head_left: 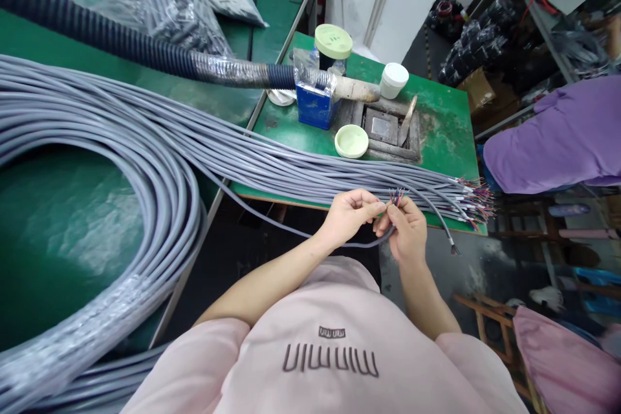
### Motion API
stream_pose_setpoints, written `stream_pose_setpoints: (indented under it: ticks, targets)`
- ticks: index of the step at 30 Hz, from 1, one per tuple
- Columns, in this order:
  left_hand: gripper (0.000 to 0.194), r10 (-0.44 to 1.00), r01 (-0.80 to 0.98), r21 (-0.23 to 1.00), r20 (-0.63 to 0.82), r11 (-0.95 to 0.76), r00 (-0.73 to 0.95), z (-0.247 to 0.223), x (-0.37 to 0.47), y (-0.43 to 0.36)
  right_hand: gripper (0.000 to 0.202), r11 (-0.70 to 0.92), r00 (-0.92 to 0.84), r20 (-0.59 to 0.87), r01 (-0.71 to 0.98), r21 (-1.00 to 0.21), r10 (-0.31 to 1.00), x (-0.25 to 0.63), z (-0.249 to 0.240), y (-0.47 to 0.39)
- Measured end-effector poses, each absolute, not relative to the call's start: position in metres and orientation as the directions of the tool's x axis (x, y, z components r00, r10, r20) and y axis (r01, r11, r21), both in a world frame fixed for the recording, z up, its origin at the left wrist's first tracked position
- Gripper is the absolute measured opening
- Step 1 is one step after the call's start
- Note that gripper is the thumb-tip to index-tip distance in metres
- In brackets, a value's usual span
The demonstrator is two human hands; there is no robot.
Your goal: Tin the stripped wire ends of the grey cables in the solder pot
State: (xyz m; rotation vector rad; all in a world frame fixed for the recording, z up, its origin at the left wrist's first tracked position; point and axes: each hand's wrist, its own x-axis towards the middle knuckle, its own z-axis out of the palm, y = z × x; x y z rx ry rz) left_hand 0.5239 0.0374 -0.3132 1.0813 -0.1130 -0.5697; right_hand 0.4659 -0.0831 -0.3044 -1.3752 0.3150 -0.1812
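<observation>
A grey cable [361, 245] curves up from the bundle to my two hands in front of my chest. My right hand [408, 228] is closed round its end, where several thin coloured wires [396, 195] fan out above the fingers. My left hand [353, 215] is pinched at the same wires, its fingertips meeting those of the right hand; the exact wire between them is too small to tell. Behind my hands a thick bundle of grey cables [291, 171] lies along the green table, its stripped ends [478, 202] showing coloured wires at the right edge.
A black hose [121, 39] runs over to a blue box [314, 105]. Around a square metal plate [383, 126] stand a white jar [394, 80], a green-lidded jar [333, 42] and a shallow dish [352, 141]. Coiled cables [182, 207] lie at left. A stool [490, 326] stands at right.
</observation>
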Motion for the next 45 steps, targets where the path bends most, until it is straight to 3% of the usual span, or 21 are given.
stream_pose_setpoints:
  ticks: [7,12,16,26,33,41,45]
  targets:
    - [0.033,-0.488,0.371,0.835,-0.144,0.407,0.861,-0.3109,0.5248,0.0370,0.020,0.137,0.956,-0.125,-0.091,-0.986,-0.265,0.4668,-0.3046,-0.0855]
    - [0.029,-0.548,0.380,0.847,-0.130,0.372,0.826,-0.3091,0.5256,0.0395,0.020,-0.009,0.970,-0.146,-0.151,-0.989,-0.196,0.4647,-0.3018,-0.0843]
    - [0.027,-0.511,0.401,0.822,-0.161,0.404,0.844,-0.3104,0.5252,0.0405,0.022,-0.084,0.976,-0.156,-0.170,-0.982,-0.152,0.4645,-0.2976,-0.0814]
    - [0.029,-0.504,0.485,0.742,-0.230,0.462,0.833,-0.3156,0.5266,0.0381,0.019,0.003,0.978,-0.171,-0.172,-0.985,-0.117,0.4636,-0.2969,-0.0832]
    - [0.030,-0.538,0.538,0.709,-0.262,0.456,0.801,-0.3128,0.5260,0.0379,0.030,0.066,0.978,-0.177,-0.171,-0.983,-0.112,0.4638,-0.3005,-0.0841]
    - [0.031,-0.532,0.534,0.711,-0.263,0.457,0.805,-0.3126,0.5239,0.0366,0.029,0.075,0.979,-0.174,-0.167,-0.983,-0.107,0.4645,-0.3006,-0.0853]
    - [0.029,-0.523,0.530,0.694,-0.255,0.487,0.813,-0.3137,0.5248,0.0363,0.024,-0.003,0.985,-0.139,-0.140,-0.990,-0.106,0.4642,-0.2969,-0.0856]
